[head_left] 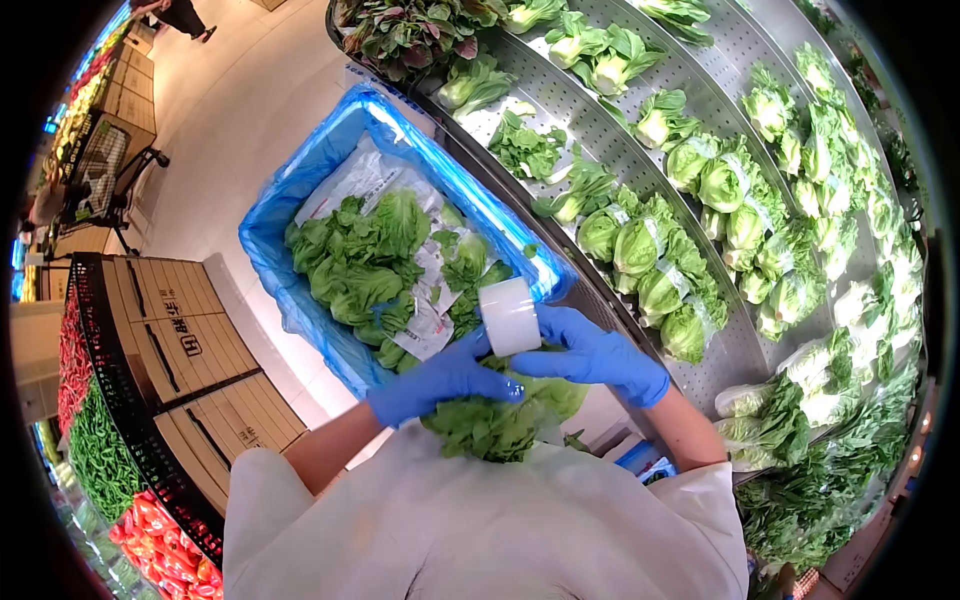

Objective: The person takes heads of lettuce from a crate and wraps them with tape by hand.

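Both my hands wear blue gloves and meet in front of my chest. A wide roll of clear tape (511,316) is held upright between them; my right hand (598,354) grips its right side with the fingers and thumb. My left hand (440,378) curls around a leafy green lettuce (500,418), its thumb across the top and its fingertips close to the roll. The lettuce is right under both hands, against my light-coloured top. Its stem end is hidden by my hands.
Ahead stands a crate lined with blue plastic (265,262), holding loose lettuces (365,265) and printed paper. At right, a tiered metal shelf (610,130) carries rows of leafy greens. Wooden-fronted bins (190,340) with peppers (165,545) stand at left; a shopping cart (100,185) is farther off.
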Available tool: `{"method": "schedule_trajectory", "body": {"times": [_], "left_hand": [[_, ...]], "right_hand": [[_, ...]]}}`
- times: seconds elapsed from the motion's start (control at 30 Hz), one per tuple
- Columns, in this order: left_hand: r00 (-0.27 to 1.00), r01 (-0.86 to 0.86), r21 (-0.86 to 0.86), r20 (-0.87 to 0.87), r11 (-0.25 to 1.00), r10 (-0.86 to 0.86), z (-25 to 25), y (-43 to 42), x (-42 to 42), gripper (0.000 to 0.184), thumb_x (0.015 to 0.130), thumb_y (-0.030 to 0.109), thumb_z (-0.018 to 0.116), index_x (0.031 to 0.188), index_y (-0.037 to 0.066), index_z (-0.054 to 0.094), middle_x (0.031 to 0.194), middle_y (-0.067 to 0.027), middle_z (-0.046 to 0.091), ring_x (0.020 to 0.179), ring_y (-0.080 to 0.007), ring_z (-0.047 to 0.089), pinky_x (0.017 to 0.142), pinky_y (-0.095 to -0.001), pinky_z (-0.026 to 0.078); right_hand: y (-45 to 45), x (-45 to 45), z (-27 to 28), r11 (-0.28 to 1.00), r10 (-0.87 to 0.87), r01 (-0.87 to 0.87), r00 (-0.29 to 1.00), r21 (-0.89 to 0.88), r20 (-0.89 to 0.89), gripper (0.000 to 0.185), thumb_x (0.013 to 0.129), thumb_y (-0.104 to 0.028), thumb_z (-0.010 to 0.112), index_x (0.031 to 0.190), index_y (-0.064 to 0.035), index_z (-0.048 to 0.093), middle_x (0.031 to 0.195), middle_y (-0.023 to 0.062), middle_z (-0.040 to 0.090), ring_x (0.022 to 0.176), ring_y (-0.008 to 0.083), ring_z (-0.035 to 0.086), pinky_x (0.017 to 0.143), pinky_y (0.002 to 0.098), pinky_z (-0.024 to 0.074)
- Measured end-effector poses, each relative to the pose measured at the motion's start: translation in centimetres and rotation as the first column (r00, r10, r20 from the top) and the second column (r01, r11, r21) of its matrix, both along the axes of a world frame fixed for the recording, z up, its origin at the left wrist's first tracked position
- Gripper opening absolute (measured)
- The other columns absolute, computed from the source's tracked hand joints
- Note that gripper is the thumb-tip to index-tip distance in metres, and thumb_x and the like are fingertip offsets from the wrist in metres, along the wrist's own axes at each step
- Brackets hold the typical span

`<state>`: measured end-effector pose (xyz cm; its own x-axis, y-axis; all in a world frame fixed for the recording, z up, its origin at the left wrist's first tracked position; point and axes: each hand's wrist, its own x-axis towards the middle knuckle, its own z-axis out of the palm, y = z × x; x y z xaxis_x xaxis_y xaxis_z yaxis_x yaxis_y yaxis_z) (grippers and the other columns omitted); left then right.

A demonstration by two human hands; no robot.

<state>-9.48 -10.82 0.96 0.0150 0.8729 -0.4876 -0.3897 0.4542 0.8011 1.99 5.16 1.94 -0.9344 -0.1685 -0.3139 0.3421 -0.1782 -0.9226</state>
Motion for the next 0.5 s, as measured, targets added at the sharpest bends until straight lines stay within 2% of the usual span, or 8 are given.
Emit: {"method": "schedule_trajectory", "body": {"times": [0.03,0.07,0.1,0.17,0.2,0.3,0.43,0.5], "left_hand": [[0.986,0.069,-0.017,0.156,0.997,-0.066,0.4,0.7,-0.6,0.073,0.068,0.019,0.074,0.129,0.002,0.038,0.12,-0.0081,0.049,0.111,-0.0149,0.045,0.093,-0.0285,0.037],[0.992,0.086,-0.056,0.102,0.995,-0.08,0.5,1.0,-1.2,0.058,0.073,0.018,0.069,0.123,0.002,0.046,0.119,-0.0056,0.052,0.111,-0.0123,0.046,0.094,-0.0276,0.037],[0.991,0.088,-0.054,0.102,0.995,-0.082,0.3,1.1,-1.7,0.058,0.073,0.018,0.069,0.123,0.002,0.046,0.119,-0.0056,0.052,0.111,-0.0123,0.046,0.094,-0.0276,0.037],[0.947,-0.025,0.053,0.322,0.998,0.007,-1.3,0.9,-3.0,0.053,0.075,0.019,0.067,0.121,0.0,0.047,0.115,-0.0066,0.054,0.103,-0.0124,0.052,0.091,-0.0269,0.041],[0.958,-0.057,-0.112,0.275,0.992,0.086,-5.5,0.5,-3.4,0.05,0.076,0.018,0.064,0.119,-0.001,0.048,0.109,-0.0075,0.057,0.095,-0.0123,0.057,0.085,-0.0259,0.045],[0.899,-0.125,-0.2,0.392,0.972,0.196,-3.3,0.1,-4.5,0.049,0.076,0.013,0.061,0.12,-0.002,0.046,0.108,-0.0089,0.058,0.095,-0.0152,0.058,0.085,-0.0276,0.046],[0.85,-0.176,-0.089,0.488,0.98,0.197,-2.5,-0.7,-4.8,0.053,0.075,0.016,0.062,0.122,-0.002,0.044,0.108,-0.0081,0.057,0.093,-0.0144,0.058,0.085,-0.0282,0.047],[0.854,-0.171,-0.088,0.483,0.981,0.192,-3.3,-0.7,-4.4,0.055,0.075,0.016,0.061,0.124,-0.002,0.043,0.11,-0.0085,0.056,0.096,-0.0155,0.058,0.087,-0.0291,0.046]], "right_hand": [[0.1,-0.3,0.5,1.0,-0.001,0.001,1.0,0.001,0.0,0.042,0.08,-0.024,0.064,0.113,-0.0004,0.052,0.117,0.0131,0.054,0.103,0.0223,0.054,0.089,0.0315,0.0423],[0.1,-0.6,1.5,0.977,0.076,-0.052,0.991,0.207,-0.108,0.043,0.078,-0.026,0.066,0.111,-0.0008,0.054,0.117,0.0147,0.053,0.106,0.0242,0.052,0.091,0.0333,0.0406],[0.0,-0.8,2.3,0.909,0.17,-0.078,0.966,0.409,-0.194,0.044,0.076,-0.029,0.067,0.108,-0.0012,0.056,0.116,0.0164,0.053,0.108,0.0261,0.05,0.092,0.0351,0.0388],[-0.6,-0.1,2.5,0.9,0.187,-0.047,0.94,0.433,-0.285,0.048,0.072,-0.031,0.069,0.109,-0.0022,0.057,0.119,0.0186,0.05,0.116,0.0293,0.042,0.098,0.0367,0.0333],[-1.0,0.9,2.5,0.906,0.13,-0.012,0.959,0.423,-0.252,0.049,0.072,-0.031,0.07,0.11,-0.0026,0.057,0.121,0.0188,0.048,0.119,0.0296,0.039,0.099,0.0364,0.0317],[-0.9,3.6,3.3,0.923,0.096,-0.057,0.992,0.382,-0.083,0.055,0.068,-0.031,0.074,0.113,-0.0039,0.056,0.126,0.0199,0.043,0.124,0.0301,0.032,0.101,0.036,0.0294],[0.3,5.5,4.3,0.964,-0.059,0.015,0.985,0.264,0.16,0.06,0.066,-0.034,0.075,0.113,-0.0032,0.056,0.12,0.0211,0.048,0.115,0.0304,0.043,0.096,0.0355,0.0358],[1.2,6.4,3.2,0.914,0.05,-0.146,0.966,0.379,0.253,0.059,0.067,-0.036,0.074,0.11,-0.0002,0.057,0.11,0.0205,0.055,0.102,0.0295,0.053,0.088,0.0345,0.0417]]}}
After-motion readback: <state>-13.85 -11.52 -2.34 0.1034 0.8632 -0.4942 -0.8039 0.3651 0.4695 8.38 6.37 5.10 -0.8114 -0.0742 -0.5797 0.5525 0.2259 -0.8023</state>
